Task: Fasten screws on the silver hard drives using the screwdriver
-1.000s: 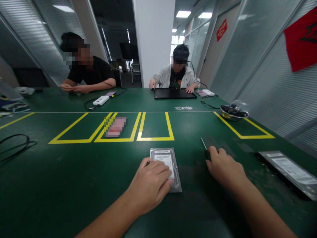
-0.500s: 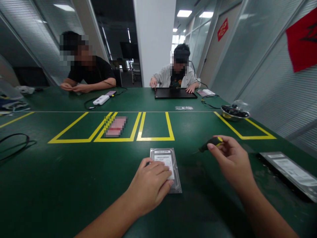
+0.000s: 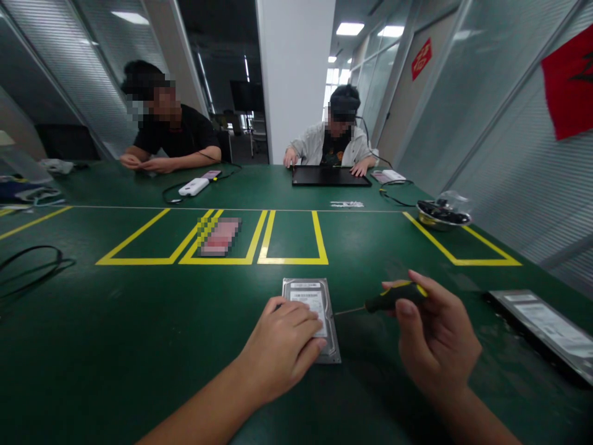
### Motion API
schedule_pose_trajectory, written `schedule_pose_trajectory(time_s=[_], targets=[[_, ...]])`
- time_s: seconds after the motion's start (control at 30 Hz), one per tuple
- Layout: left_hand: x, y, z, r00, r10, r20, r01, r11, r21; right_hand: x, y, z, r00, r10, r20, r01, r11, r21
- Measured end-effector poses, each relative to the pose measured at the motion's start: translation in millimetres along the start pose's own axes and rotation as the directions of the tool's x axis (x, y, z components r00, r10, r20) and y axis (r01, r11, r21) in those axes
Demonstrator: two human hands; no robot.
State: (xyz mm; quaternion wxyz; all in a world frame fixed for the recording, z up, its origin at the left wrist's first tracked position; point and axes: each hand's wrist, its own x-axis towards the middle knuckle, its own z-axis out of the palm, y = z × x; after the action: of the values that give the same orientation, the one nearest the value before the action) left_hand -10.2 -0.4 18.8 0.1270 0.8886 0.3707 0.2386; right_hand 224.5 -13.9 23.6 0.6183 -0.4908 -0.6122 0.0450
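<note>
A silver hard drive (image 3: 331,346) with a white label lies on the green table in front of me. My left hand (image 3: 285,340) is closed over its top, the fingers bent across the label and covering part of it. Between the fingers and thumb of my right hand (image 3: 438,340) is a screwdriver (image 3: 393,295) with a dark green and yellow handle. Its thin shaft points left, and the tip is at the right edge of the drive, though I cannot tell whether it touches.
Another drive-like unit (image 3: 546,327) lies at the right. Farther back are a metal bowl (image 3: 442,222) of dark items, yellow tape outlines (image 3: 293,261), a phone (image 3: 221,237) and a black cable (image 3: 34,250). Across the table sit two people, one with hands on a black panel (image 3: 331,176).
My right hand has moved down with the screwdriver and turned it, bringing the tip left and lower to the drive's right edge. My left hand stays on the drive.
</note>
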Motion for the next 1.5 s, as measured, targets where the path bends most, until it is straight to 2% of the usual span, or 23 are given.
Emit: schedule_pose_trajectory(time_s=[0.3, 0.73, 1.3, 1.5], targets=[[-0.1, 0.1, -0.6, 1.0, 0.003, 0.013, -0.003, 1.0, 0.015, 3.7, 1.8, -2.1, 0.995, -0.064, 0.075, 0.079, 0.973, -0.216], [-0.3, -1.1, 1.0, 1.0, 0.003, 0.008, -0.003, 1.0, 0.015, 6.1, -1.3, 0.0, 0.988, -0.111, 0.105, 0.132, 0.964, -0.232], [0.8, -0.2, -0.5, 1.0, -0.004, 0.017, 0.004, 1.0, 0.019, 5.7, -1.7, 0.4, 0.988, -0.096, 0.119, 0.122, 0.963, -0.238], [0.2, -0.8, 0.1, 1.0, 0.0, 0.009, 0.0, 1.0, 0.015, 6.2, -0.8, 0.3, 0.98, -0.148, 0.133, 0.178, 0.95, -0.255]])
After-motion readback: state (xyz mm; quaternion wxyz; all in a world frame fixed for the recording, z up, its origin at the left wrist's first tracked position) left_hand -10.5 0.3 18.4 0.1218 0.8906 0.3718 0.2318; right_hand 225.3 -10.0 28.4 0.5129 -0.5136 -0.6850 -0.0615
